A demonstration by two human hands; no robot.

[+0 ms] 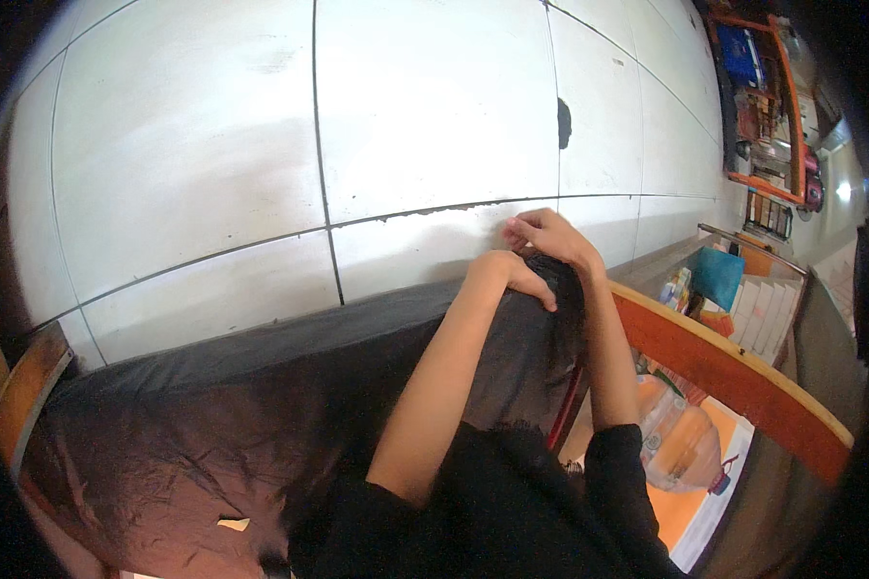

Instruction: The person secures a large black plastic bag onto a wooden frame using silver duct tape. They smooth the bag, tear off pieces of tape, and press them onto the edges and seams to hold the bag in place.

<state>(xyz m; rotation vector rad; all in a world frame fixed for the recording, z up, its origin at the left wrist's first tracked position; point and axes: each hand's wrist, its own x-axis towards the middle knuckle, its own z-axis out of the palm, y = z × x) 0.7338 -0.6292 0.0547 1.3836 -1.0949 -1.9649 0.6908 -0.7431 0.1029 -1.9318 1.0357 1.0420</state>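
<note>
Both of my forearms reach out over the corner of a dark cloth cover (376, 340) that lies along a white tiled wall (434, 108). My left hand (518, 279) is bent at the wrist over the dark fabric, its fingers pointing right and partly hidden. Just beyond it, my right hand (547, 235) is raised close to the tiles with its fingers curled. Bunched black material lies between and below the two hands. Whether either hand holds any of it cannot be made out.
An orange wooden board (731, 354) runs to the right of my right arm. Beneath it a large clear plastic bottle (677, 441) lies on its side. Further right are a teal object (718, 276), a metal rail and an orange-framed opening (800, 123). Another wooden piece (29, 394) stands at left.
</note>
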